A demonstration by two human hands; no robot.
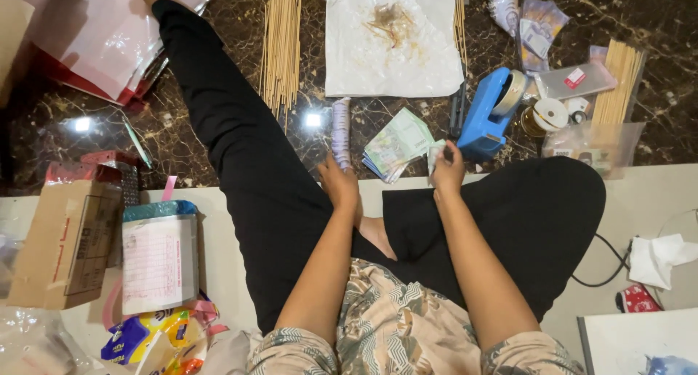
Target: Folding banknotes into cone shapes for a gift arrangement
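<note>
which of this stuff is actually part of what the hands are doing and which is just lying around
In use:
- left hand on the rolled purple banknote
- right hand pinching a small folded pale note
- loose pile of greenish banknotes
- blue tape dispenser

Lying about:
- bundle of thin wooden sticks
- stained white sheet
- brown cardboard box
- white crumpled tissue

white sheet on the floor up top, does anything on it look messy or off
Yes. The white sheet carries a brownish smear with stringy bits near its middle, and its surface is wrinkled. Beside it, the wooden sticks lie in a loose, uneven bundle. The left hand and right hand are well below it, by the banknotes.
</note>
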